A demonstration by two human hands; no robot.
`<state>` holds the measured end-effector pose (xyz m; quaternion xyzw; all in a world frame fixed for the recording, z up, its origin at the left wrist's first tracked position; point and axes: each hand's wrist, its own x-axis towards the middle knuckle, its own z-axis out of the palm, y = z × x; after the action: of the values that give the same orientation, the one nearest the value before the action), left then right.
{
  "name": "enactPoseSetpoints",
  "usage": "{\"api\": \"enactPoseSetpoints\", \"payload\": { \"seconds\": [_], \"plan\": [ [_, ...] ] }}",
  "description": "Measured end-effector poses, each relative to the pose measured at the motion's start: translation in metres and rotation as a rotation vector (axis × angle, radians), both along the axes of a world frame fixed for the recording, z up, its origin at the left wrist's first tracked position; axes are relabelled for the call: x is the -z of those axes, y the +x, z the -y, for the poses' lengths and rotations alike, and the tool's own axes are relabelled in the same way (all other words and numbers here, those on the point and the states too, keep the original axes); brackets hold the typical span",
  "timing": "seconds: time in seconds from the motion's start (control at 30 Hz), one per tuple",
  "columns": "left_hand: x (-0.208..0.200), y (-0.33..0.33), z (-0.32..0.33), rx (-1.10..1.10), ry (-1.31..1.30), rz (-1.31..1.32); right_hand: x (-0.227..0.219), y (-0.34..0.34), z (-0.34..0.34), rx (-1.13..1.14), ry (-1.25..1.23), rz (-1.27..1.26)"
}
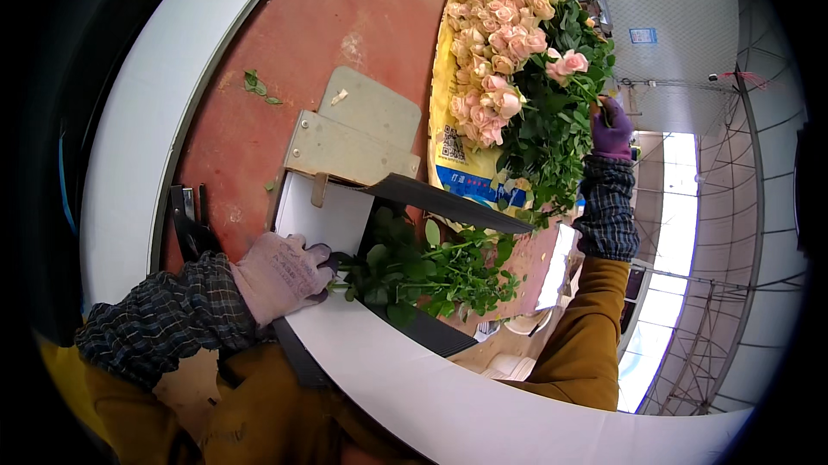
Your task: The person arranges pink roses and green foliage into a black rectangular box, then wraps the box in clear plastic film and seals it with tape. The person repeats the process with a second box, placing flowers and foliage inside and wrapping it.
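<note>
My left hand (283,278), in a pale pink glove with purple fingertips, curls at the left end of a bunch of leafy stems (423,271). Its fingers close against the stem ends; the blooms of this bunch do not show. The bunch lies in a holder with dark ribbed side flaps (448,202) and a white board (323,210). Far to the right, my right hand (611,127), gloved in purple, is closed at the leafy edge of a rose pile. A rose stem (595,101) runs into its fingers, below a pink rose (567,65) standing apart from the heap.
Many pale pink roses (504,25) lie heaped on a yellow printed sheet (442,107) at the far side. A metal bracket (354,141) rises behind the holder. A black stapler-like tool (191,222) and loose leaves (255,84) rest on the red tabletop (285,42). A white curved rim (483,387) runs along the near side.
</note>
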<state>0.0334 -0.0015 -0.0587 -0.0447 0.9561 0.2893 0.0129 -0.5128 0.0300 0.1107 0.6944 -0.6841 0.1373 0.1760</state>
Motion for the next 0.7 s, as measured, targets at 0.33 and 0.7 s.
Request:
{"api": "enactPoseSetpoints", "payload": {
  "seconds": [0.33, 0.7],
  "plan": [
    [-0.001, -0.002, 0.002, 0.027, -0.003, 0.013, -0.096, -0.041, -0.083, 0.431, -0.54, 0.66],
    [0.003, 0.0, 0.001, 0.006, 0.037, 0.006, 0.072, 0.049, -0.014, -0.116, 0.308, 0.02]
  ]
}}
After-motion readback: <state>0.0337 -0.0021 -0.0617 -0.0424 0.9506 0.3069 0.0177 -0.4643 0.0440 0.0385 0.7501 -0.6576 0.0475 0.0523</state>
